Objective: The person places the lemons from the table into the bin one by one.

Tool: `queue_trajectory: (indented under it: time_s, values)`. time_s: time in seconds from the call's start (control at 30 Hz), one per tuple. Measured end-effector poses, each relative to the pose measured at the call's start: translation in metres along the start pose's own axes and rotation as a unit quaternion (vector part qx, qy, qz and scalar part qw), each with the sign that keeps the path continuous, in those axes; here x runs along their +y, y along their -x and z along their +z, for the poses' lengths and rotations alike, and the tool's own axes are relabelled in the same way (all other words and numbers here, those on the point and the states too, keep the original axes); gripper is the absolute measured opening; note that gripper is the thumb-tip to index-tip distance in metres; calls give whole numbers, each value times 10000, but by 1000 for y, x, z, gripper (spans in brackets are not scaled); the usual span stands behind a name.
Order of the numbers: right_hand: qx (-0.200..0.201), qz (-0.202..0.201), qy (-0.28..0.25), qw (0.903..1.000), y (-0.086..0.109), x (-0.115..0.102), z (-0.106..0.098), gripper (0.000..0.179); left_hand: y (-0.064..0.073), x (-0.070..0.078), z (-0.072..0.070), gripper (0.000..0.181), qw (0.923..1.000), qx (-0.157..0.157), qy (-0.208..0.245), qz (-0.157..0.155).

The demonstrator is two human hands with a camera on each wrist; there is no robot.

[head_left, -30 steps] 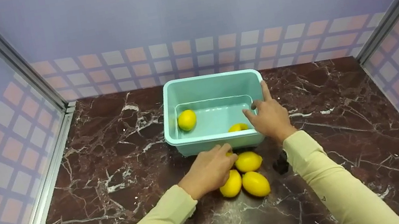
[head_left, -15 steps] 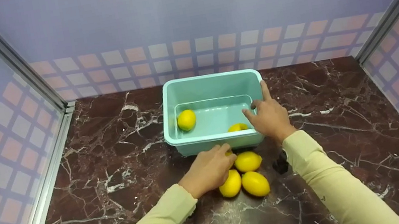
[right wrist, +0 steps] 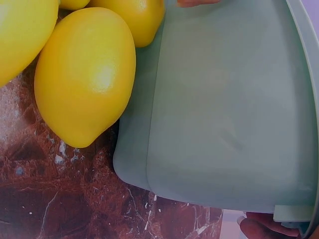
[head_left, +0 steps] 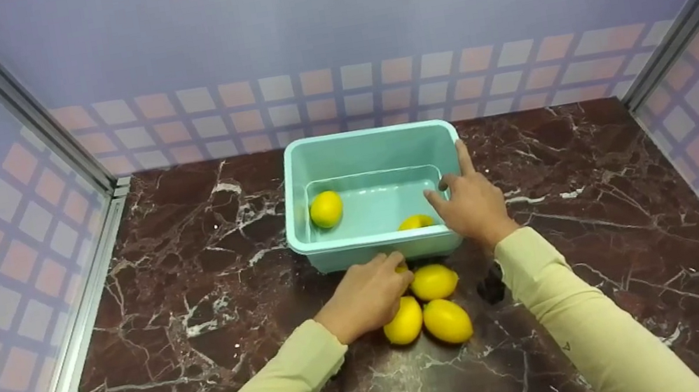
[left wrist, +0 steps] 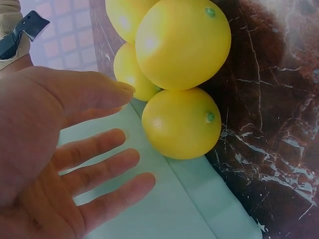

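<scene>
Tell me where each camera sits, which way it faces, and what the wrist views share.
Head: worn on the head, facing forward and down at the teal plastic bin, lemons and marble tabletop; left hand, right hand and sleeves show.
Left wrist: worn there, facing four lemons and the bin's outer wall; the left hand and, upper left, the other wrist show.
Right wrist: worn there, facing the outer wall and lemons; fingers show at top and lower right.
Both wrist views share lemons, wall and tabletop.
</scene>
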State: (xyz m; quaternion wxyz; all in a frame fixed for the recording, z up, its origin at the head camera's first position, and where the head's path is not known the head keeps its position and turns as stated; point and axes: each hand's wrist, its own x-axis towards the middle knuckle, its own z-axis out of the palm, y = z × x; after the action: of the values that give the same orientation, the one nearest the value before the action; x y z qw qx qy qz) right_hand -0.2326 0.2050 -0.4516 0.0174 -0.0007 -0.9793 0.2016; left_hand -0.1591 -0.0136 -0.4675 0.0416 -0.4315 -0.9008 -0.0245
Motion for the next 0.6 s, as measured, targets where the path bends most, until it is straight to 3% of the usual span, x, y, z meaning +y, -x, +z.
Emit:
queue_trajectory:
  time_s: [0.6]
  values:
    - [-35, 2, 56, 10000, -1, 0, 0, 52, -5, -1, 5, 21, 9995, -309, 39, -33]
